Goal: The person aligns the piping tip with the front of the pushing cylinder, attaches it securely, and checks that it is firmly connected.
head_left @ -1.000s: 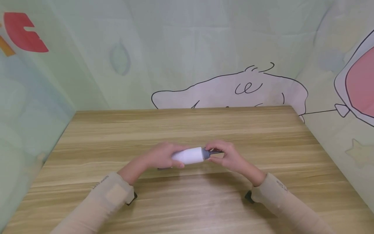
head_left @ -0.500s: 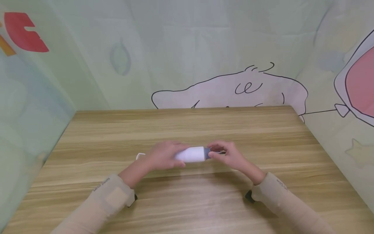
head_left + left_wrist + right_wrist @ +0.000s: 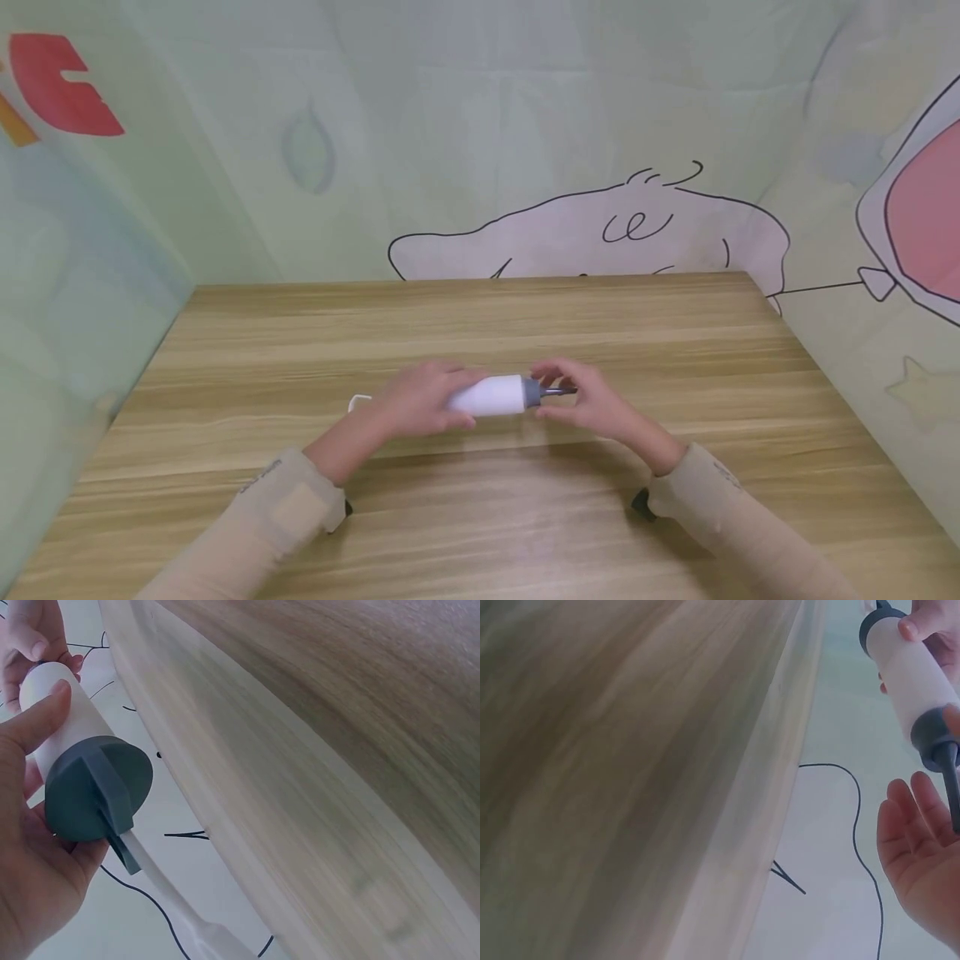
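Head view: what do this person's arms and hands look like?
The left hand and right hand are bare. The left sleeve and right sleeve are beige, each with dark, unreadable marks and a small black piece peeking out near its end.

There are two hands: one left hand [image 3: 420, 404] and one right hand [image 3: 588, 404]. There are two sleeves, a left sleeve [image 3: 240, 533] and a right sleeve [image 3: 757, 533], with two black pieces under them, a left black piece [image 3: 337, 515] and a right black piece [image 3: 642, 505]. Between the hands is one white tube [image 3: 491, 397], with two dark ends, a right dark end [image 3: 532, 392] and a left dark end [image 3: 135, 772]; one thin rod [image 3: 557, 391] at the right and one white handle [image 3: 180, 907] at the left. There is one table [image 3: 465, 329]. Printed beyond are one balloon [image 3: 933, 208] and one star [image 3: 926, 387] on the right, one white animal [image 3: 540, 237] at the far side, and one red shape [image 3: 60, 83] on the left.
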Tool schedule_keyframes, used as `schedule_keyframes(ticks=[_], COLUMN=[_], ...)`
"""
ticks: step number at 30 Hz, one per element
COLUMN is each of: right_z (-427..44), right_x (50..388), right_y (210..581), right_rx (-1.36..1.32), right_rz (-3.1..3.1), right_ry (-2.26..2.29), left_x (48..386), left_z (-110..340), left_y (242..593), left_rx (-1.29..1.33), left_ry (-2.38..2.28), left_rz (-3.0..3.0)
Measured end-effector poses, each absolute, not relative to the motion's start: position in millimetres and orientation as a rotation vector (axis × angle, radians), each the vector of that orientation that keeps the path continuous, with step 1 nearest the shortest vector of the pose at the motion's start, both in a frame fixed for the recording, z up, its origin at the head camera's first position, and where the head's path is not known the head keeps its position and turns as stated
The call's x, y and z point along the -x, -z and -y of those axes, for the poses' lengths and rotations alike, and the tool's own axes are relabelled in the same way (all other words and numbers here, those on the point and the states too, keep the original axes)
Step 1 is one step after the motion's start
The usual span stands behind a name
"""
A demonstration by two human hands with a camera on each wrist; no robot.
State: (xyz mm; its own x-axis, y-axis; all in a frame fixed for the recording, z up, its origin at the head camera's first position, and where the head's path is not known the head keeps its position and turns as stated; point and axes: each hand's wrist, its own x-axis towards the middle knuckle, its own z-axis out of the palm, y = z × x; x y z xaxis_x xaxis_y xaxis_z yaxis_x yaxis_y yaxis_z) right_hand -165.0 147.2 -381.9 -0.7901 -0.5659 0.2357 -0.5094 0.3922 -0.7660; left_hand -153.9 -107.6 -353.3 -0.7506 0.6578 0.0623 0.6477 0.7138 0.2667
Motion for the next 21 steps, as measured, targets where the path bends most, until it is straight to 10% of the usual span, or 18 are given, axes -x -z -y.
schedule_keyframes(ticks=[21], right_z=[-149.3], right_x=[168.3], right_y=[382.0], right_rx=[0.904], right_rz=[-2.569], right_ry=[1.309], left_x=[153.1], left_z=[109.3], left_y=[354.4], left_rx=[-1.155], left_ry=[-0.417], left_rz=[-2.891])
